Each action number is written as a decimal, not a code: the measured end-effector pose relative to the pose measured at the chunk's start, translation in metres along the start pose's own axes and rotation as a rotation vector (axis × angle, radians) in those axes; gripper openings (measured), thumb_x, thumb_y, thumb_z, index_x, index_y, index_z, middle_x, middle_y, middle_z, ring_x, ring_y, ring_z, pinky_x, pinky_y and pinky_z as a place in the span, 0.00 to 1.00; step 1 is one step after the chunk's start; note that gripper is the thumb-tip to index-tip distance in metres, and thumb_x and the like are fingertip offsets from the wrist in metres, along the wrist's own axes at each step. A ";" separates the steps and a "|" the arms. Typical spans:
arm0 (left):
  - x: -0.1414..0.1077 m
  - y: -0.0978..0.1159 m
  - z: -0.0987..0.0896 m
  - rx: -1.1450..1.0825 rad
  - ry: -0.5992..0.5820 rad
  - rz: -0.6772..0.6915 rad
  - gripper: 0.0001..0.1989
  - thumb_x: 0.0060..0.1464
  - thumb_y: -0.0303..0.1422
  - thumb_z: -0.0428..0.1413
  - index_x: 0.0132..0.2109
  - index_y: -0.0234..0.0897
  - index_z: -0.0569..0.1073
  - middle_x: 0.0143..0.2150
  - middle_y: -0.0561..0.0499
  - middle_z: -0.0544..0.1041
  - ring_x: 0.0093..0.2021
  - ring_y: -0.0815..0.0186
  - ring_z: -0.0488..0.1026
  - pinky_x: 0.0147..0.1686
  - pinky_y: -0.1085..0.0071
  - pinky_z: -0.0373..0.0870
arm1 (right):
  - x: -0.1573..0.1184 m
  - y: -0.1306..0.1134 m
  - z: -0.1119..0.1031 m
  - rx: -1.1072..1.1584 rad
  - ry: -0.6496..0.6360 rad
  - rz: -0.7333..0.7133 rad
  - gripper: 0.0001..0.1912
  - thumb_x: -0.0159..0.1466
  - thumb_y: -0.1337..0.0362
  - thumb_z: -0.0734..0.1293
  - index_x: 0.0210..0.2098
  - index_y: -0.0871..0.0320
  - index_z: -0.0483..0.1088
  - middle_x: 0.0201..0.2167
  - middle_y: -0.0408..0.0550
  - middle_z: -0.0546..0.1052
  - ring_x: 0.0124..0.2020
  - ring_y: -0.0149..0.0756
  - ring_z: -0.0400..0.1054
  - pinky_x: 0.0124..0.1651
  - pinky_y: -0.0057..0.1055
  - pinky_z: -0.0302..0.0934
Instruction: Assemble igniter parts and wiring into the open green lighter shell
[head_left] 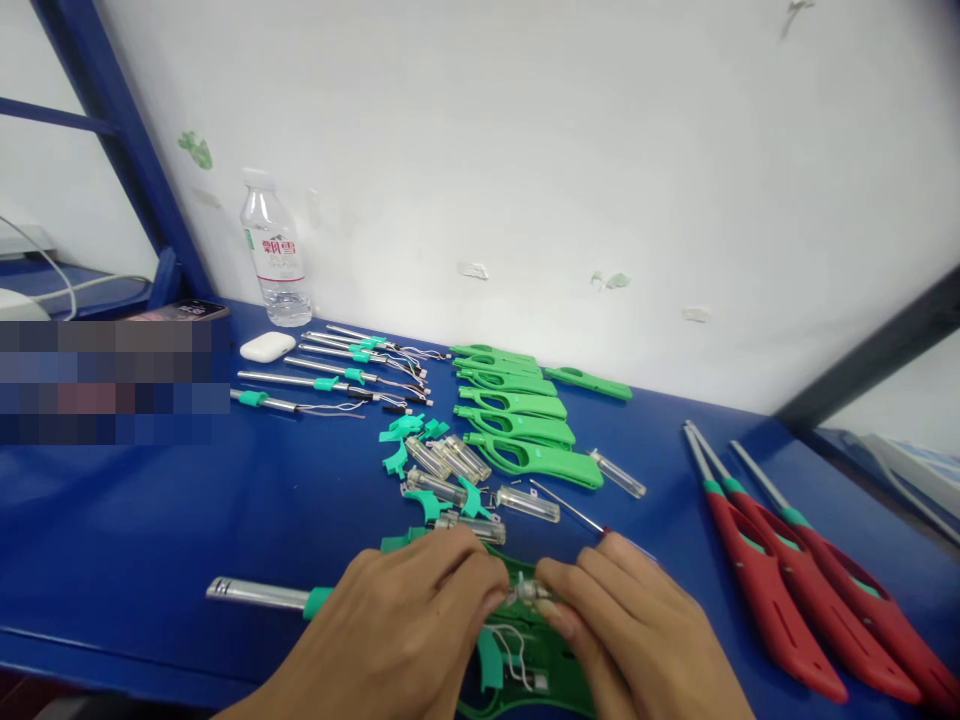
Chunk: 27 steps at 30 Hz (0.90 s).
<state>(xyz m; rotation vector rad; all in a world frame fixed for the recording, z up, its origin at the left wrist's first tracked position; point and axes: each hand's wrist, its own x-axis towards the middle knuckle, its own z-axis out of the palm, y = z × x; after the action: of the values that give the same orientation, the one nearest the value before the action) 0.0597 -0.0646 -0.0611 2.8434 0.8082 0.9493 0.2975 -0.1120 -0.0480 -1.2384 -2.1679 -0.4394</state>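
Close to the table's front edge, my left hand (pixel 420 610) is closed, its fingertips pinching at one end of a small clear part with a metal tip (pixel 531 591). My right hand (pixel 637 620) grips the other end, mostly hidden by the fingers. Beneath both hands lies an open green lighter shell (pixel 555 655) with white wires and a teal trigger piece (pixel 490 660) in it. A metal lighter tube (pixel 259 593) with a teal collar sticks out to the left of my left hand.
Behind my hands are clear fuel tanks (pixel 528 503), teal pieces (pixel 427 503), a screwdriver (pixel 574 508) and green shells (pixel 540 460). Metal tubes with wires (pixel 292 380), a white case (pixel 268 347) and a bottle (pixel 277 260) stand left. Red lighters (pixel 780 600) lie right.
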 end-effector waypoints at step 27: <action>-0.001 0.001 -0.006 0.061 -0.040 0.022 0.19 0.80 0.31 0.41 0.56 0.43 0.77 0.48 0.49 0.84 0.50 0.56 0.81 0.30 0.71 0.78 | -0.012 0.000 -0.007 0.097 0.010 0.152 0.09 0.80 0.56 0.64 0.49 0.48 0.75 0.37 0.39 0.86 0.38 0.36 0.82 0.48 0.33 0.75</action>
<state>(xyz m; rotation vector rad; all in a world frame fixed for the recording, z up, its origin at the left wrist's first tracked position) 0.0567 -0.0670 -0.0568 2.9188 0.8170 0.8817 0.3042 -0.1236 -0.0501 -1.3327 -2.0438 -0.2736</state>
